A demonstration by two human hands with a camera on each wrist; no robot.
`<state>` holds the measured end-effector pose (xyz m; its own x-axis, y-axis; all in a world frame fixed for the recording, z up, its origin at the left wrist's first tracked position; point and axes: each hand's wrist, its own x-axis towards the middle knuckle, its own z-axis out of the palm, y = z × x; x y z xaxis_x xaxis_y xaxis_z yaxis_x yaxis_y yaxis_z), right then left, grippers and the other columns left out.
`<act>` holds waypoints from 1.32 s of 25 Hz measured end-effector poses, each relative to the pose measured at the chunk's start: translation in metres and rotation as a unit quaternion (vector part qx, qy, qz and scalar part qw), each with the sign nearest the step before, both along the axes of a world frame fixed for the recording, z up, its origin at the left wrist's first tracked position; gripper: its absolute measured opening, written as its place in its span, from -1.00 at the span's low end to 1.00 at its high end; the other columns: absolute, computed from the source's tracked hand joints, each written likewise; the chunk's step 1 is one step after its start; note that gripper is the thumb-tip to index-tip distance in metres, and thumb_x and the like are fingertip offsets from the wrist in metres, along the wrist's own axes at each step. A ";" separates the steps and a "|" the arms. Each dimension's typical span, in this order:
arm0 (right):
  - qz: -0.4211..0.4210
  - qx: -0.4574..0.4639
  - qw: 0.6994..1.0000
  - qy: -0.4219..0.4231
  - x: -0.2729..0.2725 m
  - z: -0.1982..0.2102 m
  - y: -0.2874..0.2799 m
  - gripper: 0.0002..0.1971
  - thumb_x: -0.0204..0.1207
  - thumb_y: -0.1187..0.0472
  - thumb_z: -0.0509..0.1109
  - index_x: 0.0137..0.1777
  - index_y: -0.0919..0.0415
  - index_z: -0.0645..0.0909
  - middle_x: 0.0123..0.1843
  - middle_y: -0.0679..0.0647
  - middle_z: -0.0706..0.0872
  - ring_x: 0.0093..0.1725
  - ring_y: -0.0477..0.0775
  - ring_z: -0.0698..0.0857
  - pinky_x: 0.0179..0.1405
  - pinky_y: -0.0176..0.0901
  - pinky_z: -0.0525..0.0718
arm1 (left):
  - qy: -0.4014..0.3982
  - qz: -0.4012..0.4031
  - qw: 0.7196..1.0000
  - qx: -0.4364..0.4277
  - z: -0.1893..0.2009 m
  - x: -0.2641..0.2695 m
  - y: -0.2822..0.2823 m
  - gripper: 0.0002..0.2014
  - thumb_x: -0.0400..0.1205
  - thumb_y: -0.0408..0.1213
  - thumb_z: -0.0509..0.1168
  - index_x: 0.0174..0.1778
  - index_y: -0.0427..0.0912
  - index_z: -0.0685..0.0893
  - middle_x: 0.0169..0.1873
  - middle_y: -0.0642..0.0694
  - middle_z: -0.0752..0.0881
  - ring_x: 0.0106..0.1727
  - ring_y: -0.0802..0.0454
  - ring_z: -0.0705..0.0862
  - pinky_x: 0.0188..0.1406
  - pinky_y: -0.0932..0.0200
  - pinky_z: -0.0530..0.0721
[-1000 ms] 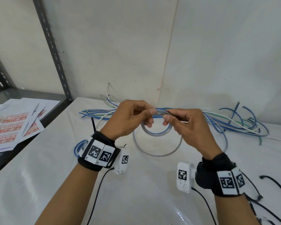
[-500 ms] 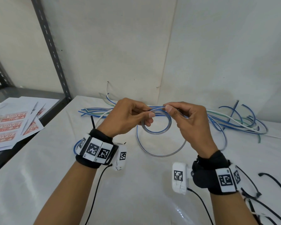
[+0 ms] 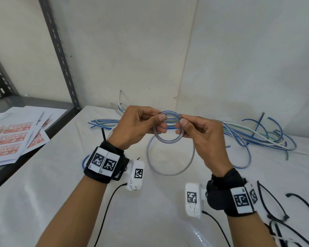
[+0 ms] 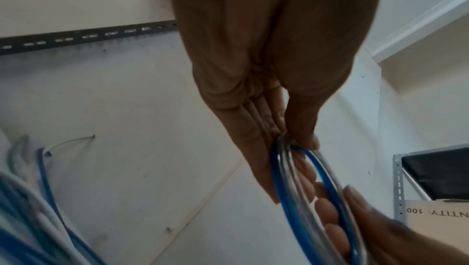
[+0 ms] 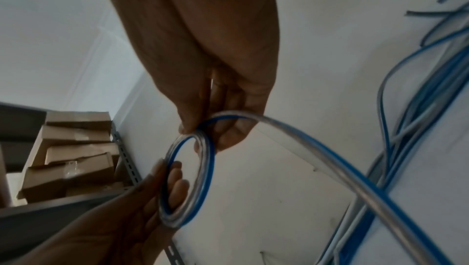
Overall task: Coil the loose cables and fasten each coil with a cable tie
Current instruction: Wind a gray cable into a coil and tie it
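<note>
A small coil of clear cable with a blue stripe (image 3: 168, 141) is held above the white table between both hands. My left hand (image 3: 159, 122) pinches its left rim and my right hand (image 3: 183, 126) pinches its right rim. A wider loose loop of the same cable (image 3: 169, 173) hangs below the coil down to the table. In the left wrist view, thumb and fingers (image 4: 291, 138) clamp the coil (image 4: 275, 171). In the right wrist view, my right hand (image 5: 200, 128) grips the coil (image 5: 208, 169) and the free length (image 5: 330, 153) trails off to the right.
A tangle of loose blue, white and green cables (image 3: 257, 138) lies along the back wall. Black cable ties (image 3: 275, 207) lie at the right front, and one black tie (image 3: 103, 134) stands behind my left wrist. Printed sheets (image 3: 12, 138) cover the grey shelf on the left.
Both hands have risen slightly with the coil. My right hand has shifted its grip up along the right rim, closer to my left thumb. The hanging loop stays about the same.
</note>
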<state>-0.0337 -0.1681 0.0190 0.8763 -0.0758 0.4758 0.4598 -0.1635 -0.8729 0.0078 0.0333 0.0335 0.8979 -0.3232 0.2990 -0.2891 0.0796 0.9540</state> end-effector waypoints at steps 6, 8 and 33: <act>-0.005 -0.071 0.997 -0.018 -0.002 0.006 -0.011 -0.86 0.65 0.34 0.45 0.10 0.15 0.80 -0.21 0.05 0.86 -0.25 0.01 0.82 -0.07 -0.04 0.79 | 0.059 -0.060 0.994 0.068 0.004 -0.009 -0.009 -0.56 0.75 0.00 0.21 0.01 -0.39 0.72 -0.27 -0.25 0.77 -0.21 -0.18 0.77 0.02 -0.06 0.80; 0.024 -0.141 0.990 -0.001 -0.003 0.006 -0.013 -0.86 0.65 0.32 0.46 0.07 0.11 0.82 -0.21 0.04 0.86 -0.26 0.00 0.82 -0.12 0.10 0.81 | 0.120 -0.122 0.978 0.117 0.003 -0.012 -0.014 -0.43 0.74 0.20 0.07 -0.18 -0.27 0.66 -0.44 -0.15 0.60 -0.41 -0.10 0.61 -0.09 -0.03 0.77; -0.019 -0.085 0.996 0.010 -0.009 0.013 -0.006 -0.92 0.64 0.22 0.49 0.01 0.14 0.82 -0.23 -0.04 0.85 -0.32 -0.13 0.70 -0.29 -0.21 0.72 | 0.130 -0.086 0.986 -0.066 0.009 -0.002 -0.014 -0.43 0.85 0.02 -0.03 -0.35 -0.26 0.56 -0.61 -0.10 0.41 -0.60 -0.04 0.45 -0.12 -0.08 0.75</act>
<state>-0.0427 -0.1744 0.0316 0.8835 -0.0294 0.4675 0.4337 -0.3259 -0.8401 0.0056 0.0188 0.0420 0.8854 -0.4504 0.1150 -0.0068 0.2349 0.9720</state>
